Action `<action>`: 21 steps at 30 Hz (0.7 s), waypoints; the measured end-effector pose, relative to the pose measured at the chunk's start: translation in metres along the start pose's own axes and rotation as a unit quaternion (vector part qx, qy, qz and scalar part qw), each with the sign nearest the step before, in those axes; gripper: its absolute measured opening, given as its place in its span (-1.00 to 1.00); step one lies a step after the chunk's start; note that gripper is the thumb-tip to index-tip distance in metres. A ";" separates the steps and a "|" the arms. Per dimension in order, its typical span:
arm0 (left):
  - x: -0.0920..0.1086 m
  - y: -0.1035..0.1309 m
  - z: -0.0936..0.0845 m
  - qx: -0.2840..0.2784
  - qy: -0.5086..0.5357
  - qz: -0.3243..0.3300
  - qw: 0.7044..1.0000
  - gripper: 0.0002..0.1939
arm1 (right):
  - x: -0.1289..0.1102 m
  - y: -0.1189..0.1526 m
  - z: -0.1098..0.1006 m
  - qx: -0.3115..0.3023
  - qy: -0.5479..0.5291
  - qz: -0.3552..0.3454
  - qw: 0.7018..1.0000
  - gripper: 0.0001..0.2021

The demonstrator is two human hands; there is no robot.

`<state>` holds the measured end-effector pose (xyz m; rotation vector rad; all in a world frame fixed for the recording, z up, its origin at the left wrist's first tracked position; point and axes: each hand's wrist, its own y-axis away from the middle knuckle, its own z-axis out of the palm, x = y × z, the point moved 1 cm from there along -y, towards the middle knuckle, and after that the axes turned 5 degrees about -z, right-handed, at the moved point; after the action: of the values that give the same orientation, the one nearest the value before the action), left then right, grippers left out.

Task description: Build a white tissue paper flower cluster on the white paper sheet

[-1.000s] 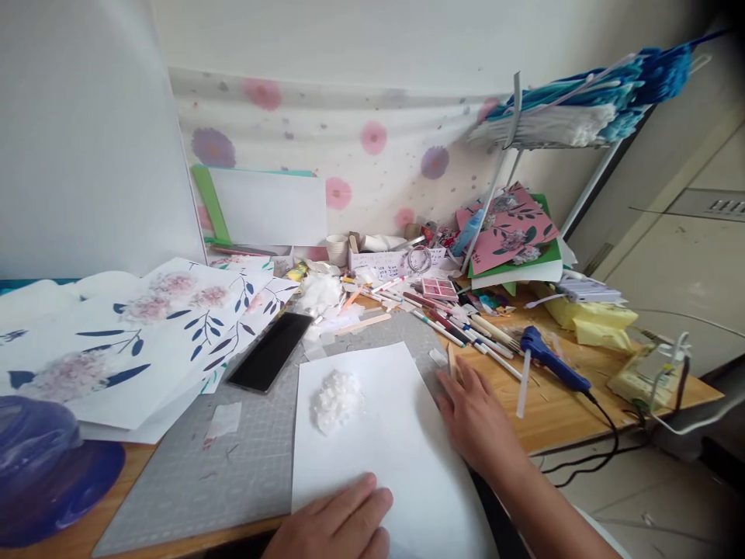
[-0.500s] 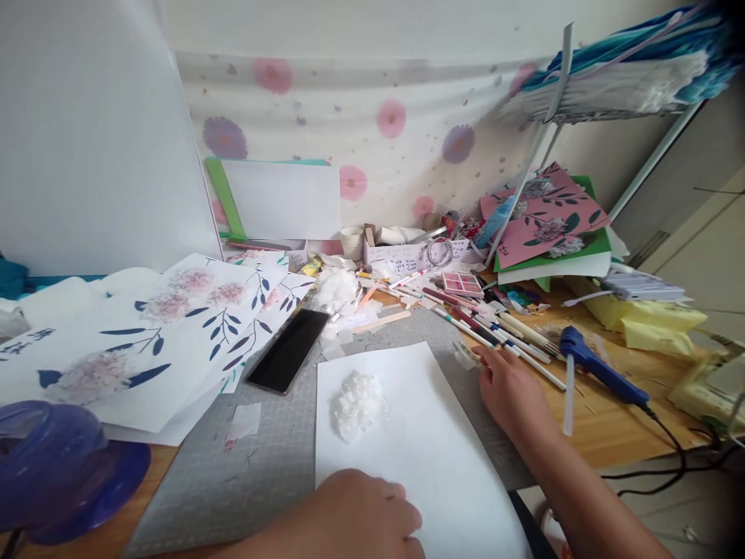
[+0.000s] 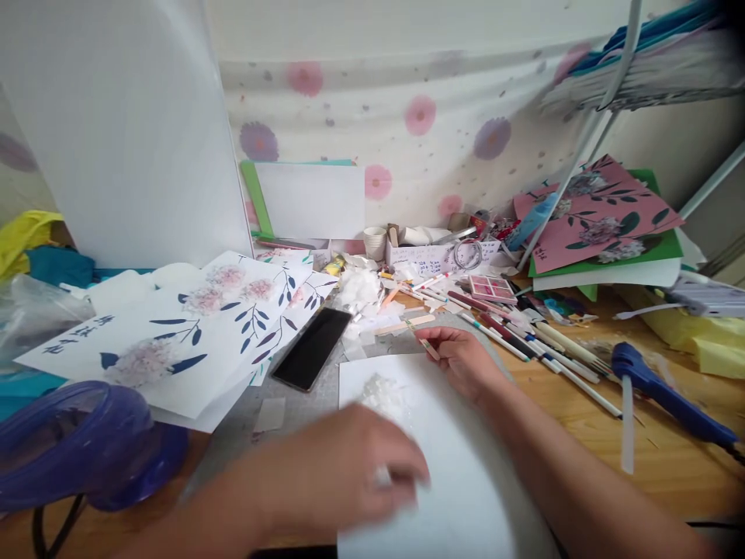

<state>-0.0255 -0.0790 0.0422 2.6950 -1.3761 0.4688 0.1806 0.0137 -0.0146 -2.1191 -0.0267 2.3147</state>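
A sheet of white paper (image 3: 459,458) lies on a grey cutting mat (image 3: 233,442). On its upper part is a heap of white tissue-like pieces (image 3: 384,392), partly covered by my left hand. My left hand (image 3: 361,466) hovers low over the paper with bent fingers; motion blurs it, and I cannot make out whether anything is in it. At the paper's top right corner, my right hand (image 3: 466,361) pinches a thin, flat wooden stick (image 3: 429,349) between thumb and fingers, its tip pointing up and left.
A black phone (image 3: 313,349) lies left of the paper, beside flower pictures (image 3: 168,341). Purple tape dispenser (image 3: 75,442) at front left. Several marker pens (image 3: 541,349) and a blue glue gun (image 3: 669,392) lie right. Paper cup (image 3: 375,242) and box (image 3: 419,256) stand behind.
My right hand has moved left from beside the pens to the paper's corner, the stick now plainly visible. My left hand has risen towards the white heap. The view has shifted left.
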 end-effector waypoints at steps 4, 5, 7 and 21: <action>-0.059 -0.011 -0.025 0.063 -0.097 -0.209 0.971 -0.77 | 0.012 0.000 0.001 0.017 -0.084 0.018 0.996 -0.73; -0.071 -0.014 -0.022 0.052 -0.107 -0.214 0.970 -0.75 | 0.013 0.001 0.001 0.020 -0.099 0.022 0.995 -0.72; -0.088 -0.018 -0.012 0.039 -0.118 -0.217 0.968 -0.71 | 0.012 0.001 0.000 0.026 -0.123 0.028 0.992 -0.70; -0.047 -0.088 -0.004 -0.057 0.027 -0.194 0.979 -0.93 | 0.010 -0.002 0.003 0.059 -0.161 0.008 0.985 -0.76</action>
<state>0.0179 0.0106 0.0374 2.7349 -0.8022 0.4057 0.1770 0.0159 -0.0247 -1.6804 0.1253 2.5696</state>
